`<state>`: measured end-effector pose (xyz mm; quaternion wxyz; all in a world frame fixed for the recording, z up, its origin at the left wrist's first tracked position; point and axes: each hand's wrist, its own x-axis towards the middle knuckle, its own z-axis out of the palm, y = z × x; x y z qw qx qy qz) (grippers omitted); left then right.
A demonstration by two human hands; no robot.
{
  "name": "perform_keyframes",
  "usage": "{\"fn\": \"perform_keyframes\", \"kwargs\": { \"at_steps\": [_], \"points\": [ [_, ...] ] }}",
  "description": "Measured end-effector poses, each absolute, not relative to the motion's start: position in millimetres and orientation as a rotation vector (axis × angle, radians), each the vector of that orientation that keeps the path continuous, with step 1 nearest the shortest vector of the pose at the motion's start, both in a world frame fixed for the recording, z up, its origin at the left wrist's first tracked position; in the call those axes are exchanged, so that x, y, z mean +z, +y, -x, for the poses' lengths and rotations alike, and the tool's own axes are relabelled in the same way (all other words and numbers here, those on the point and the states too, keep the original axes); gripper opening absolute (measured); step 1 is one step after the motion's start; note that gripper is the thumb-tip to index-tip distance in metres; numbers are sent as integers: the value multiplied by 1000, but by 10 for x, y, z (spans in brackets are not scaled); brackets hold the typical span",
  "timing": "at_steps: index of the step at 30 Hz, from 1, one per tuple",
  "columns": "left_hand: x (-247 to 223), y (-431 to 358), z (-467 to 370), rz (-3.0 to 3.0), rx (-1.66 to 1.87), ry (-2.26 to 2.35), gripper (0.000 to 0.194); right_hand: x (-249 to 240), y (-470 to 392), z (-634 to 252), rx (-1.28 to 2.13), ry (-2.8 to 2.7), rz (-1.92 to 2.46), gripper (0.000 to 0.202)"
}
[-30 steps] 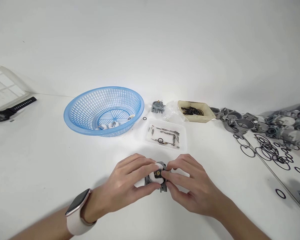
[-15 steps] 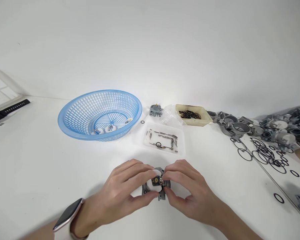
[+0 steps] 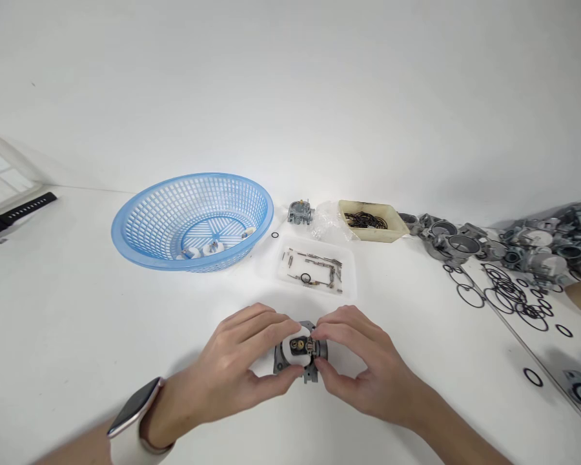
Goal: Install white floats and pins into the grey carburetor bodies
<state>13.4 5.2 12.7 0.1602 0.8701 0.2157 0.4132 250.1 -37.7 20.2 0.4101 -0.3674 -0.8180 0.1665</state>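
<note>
A grey metal carburetor body (image 3: 310, 373) lies on the white table between my hands. In it sits a white plastic float (image 3: 289, 349), around a dark middle with two brass parts. My left hand (image 3: 249, 358), with a watch on its wrist, grips the float's left side between thumb and fingers. My right hand (image 3: 368, 358) pinches the small metal hinge piece (image 3: 312, 347) at the float's right edge. The fingertips hide part of the hinge.
Beyond my hands are a clear tray (image 3: 351, 274) of small metal parts, a blue basket (image 3: 126, 248) with white floats, another carburetor (image 3: 300, 212) and a cream box (image 3: 394, 226) of rings. Rings (image 3: 508, 290) and carburetor bodies (image 3: 532, 255) lie right.
The white float now sits flatter and more squarely over the body, its brass parts showing more plainly. Both hands stay around it, with small finger shifts. The view has moved slightly.
</note>
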Motion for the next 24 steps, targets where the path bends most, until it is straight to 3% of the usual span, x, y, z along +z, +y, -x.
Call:
{"fn": "perform_keyframes", "kwargs": {
  "at_steps": [24],
  "points": [
    [115,68,-117,-2519,1125,580,35,180,-377,-2507,477,-2053,934,38]
  ]
}}
